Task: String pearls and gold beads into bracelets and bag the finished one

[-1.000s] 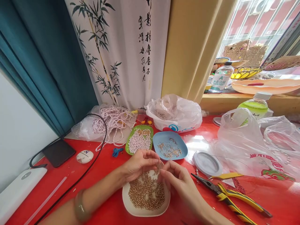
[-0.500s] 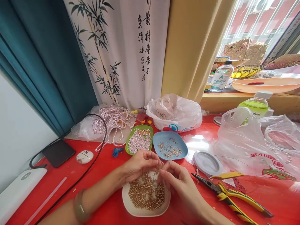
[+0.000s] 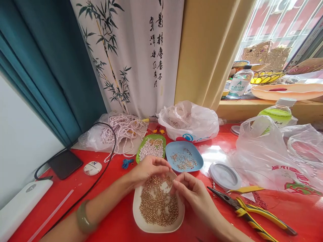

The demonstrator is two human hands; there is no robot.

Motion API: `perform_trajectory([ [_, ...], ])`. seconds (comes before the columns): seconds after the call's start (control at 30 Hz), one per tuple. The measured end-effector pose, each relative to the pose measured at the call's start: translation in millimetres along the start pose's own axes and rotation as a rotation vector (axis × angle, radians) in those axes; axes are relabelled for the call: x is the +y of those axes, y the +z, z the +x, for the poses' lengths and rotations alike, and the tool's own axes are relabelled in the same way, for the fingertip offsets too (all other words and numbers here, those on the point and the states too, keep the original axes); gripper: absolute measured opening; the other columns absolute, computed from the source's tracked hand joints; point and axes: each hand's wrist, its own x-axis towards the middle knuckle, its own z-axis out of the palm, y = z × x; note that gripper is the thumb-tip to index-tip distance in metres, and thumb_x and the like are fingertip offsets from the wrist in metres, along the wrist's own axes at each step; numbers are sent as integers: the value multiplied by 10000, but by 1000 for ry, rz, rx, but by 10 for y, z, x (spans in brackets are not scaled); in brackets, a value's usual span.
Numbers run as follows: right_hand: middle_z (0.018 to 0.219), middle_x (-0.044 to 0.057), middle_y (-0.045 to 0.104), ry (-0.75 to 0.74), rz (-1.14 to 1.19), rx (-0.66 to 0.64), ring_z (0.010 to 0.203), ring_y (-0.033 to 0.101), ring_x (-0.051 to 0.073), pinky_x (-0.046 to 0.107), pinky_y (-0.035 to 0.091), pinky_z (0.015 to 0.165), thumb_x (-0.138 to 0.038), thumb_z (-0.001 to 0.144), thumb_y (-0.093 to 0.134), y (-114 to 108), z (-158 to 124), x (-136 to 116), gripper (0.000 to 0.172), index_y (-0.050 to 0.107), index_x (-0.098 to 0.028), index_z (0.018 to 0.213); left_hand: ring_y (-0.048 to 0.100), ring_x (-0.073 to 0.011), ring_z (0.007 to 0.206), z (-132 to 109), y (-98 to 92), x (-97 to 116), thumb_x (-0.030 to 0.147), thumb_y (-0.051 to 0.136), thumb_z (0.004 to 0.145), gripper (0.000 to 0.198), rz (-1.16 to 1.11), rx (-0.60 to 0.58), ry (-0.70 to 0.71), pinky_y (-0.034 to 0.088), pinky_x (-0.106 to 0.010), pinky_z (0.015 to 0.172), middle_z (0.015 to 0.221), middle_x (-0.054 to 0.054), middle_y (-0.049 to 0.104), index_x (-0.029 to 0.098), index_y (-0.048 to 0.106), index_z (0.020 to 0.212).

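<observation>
A white square dish (image 3: 158, 229) full of small gold beads (image 3: 161, 208) lies before me on the red table. Over the dish's upper left part is my left hand (image 3: 153, 169), its thumb and fingers drawn together; what they pinch is too small to make out. My right hand (image 3: 189, 188) is at the dish's upper right edge, fingertips pinched close to the left ones, also on something too fine to tell. Behind the hands stand a green tray (image 3: 138, 158) of pearly beads and a blue tray (image 3: 199, 161) with small metal pieces.
Yellow-and-black pliers (image 3: 252, 211), yellow tweezers (image 3: 246, 189) and a grey round lid (image 3: 225, 175) lie right. Plastic bags (image 3: 262, 148) stand behind them. At left are bead strings (image 3: 118, 131), a black cable (image 3: 97, 183), a phone (image 3: 65, 164) and a white oval case (image 3: 92, 168).
My left hand has moved slightly up and left, its fingertips a little raised. My right hand stays almost where it was. The whole view has shifted slightly.
</observation>
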Motion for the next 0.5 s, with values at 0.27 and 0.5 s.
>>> perform_trajectory([
  [0.27,573,-23,576,22,-22,28,410,383,66,193,279,409,-465,723,565,4,-3,-26,305,523,-175,640,534,-145,663,165,-622,118,226,601,662,87,610,398,267,408,-255,625,713,-21,617,155,612,712],
  [0.5,597,-2,612,-5,-31,50,379,439,61,196,314,392,-450,720,580,-10,-3,-37,291,537,-168,665,569,-160,702,49,-560,172,217,571,681,116,726,77,186,415,-249,642,741,-26,647,163,649,748],
])
